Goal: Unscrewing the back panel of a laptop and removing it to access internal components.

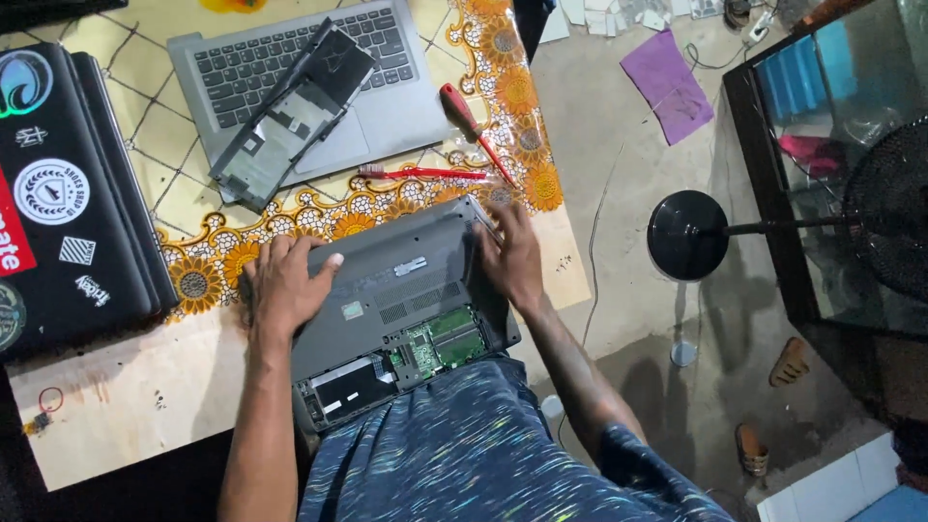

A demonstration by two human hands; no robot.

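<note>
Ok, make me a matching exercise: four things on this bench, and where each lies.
Things:
1. screwdriver
2. toothbrush
3. black panel
4. left hand

Places:
A. across the grey keyboard
B. on the open laptop, near its left edge
C. on the floral cloth, right of the keyboard
D. between the keyboard and the open laptop

Pairs: 1-C, 2-D, 3-A, 4-B

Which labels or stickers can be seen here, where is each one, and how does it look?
Round sticker: on the black laptop lid at left, white with dark ring.
Red sticker: left edge, rectangular.
Teal round sticker: upper left.
Small pale label: on the grey laptop underside between the hands.
</note>
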